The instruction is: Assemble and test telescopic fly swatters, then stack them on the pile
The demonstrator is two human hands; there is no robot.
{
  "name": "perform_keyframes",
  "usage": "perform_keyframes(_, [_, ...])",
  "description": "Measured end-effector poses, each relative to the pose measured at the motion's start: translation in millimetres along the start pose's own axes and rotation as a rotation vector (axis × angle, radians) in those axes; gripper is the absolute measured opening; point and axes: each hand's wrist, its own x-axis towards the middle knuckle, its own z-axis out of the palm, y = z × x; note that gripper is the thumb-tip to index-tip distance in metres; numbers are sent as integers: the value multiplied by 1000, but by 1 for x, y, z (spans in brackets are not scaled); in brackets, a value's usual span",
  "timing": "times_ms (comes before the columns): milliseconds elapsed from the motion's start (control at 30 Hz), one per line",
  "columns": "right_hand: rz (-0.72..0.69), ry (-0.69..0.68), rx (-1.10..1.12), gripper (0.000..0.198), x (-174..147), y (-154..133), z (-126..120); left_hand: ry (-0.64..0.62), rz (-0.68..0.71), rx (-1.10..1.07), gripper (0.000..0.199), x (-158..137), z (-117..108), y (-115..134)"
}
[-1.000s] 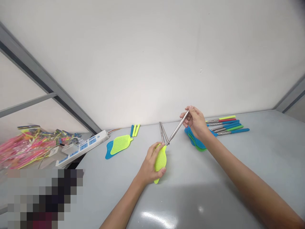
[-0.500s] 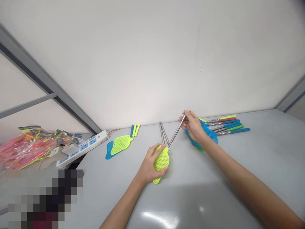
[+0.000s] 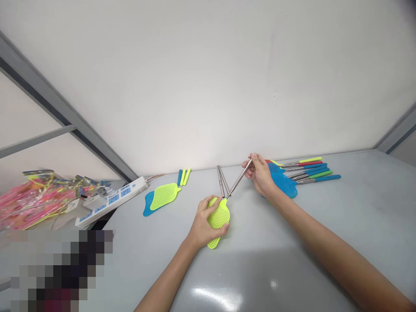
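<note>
A yellow-green perforated fly swatter head [image 3: 218,216] is gripped in my left hand [image 3: 204,223], thumb on one edge and fingers over the other. My right hand [image 3: 260,174] pinches the upper end of a metal rod [image 3: 239,178]. The rod slants down to the neck of the yellow-green head and meets it there; how deep it sits I cannot tell. Just behind my left hand, more metal rods [image 3: 221,180] lie on the grey table [image 3: 260,268]. Partly covered by my right hand is a pile of swatters with blue heads [image 3: 283,185] and coloured handles [image 3: 320,173].
To the left lie a yellow-green swatter head [image 3: 164,196] over a blue one [image 3: 148,206], with several short handle sleeves [image 3: 184,177] behind. A white power strip [image 3: 113,201] and plastic-wrapped pink items [image 3: 29,201] are further left. A white wall [image 3: 208,86] rises behind the table.
Both hands keep their holds on the swatter head and the rod. My right hand and the rod's upper end are slightly lower; the head has shifted slightly left.
</note>
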Motion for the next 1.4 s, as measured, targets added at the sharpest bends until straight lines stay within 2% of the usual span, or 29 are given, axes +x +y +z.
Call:
perform_keyframes(433, [-142,85,41,27,-12,14,7,-36,5,-4,69,-4,0,0])
perform_keyframes(833, [-91,91,143,26,-19,23,12,-19,7,-37,67,-2,-1,0])
perform_keyframes(1033, [-17,150,208,23,-16,27,9,-11,-18,-32,65,1,0,0])
perform_keyframes(1233, [185,414,295,23,-3,24,-3,-50,-89,-107,58,5,-3,2])
perform_keyframes(1400, [299,520,333,25,10,4,-19,91,-206,-275,42,10,-7,-6])
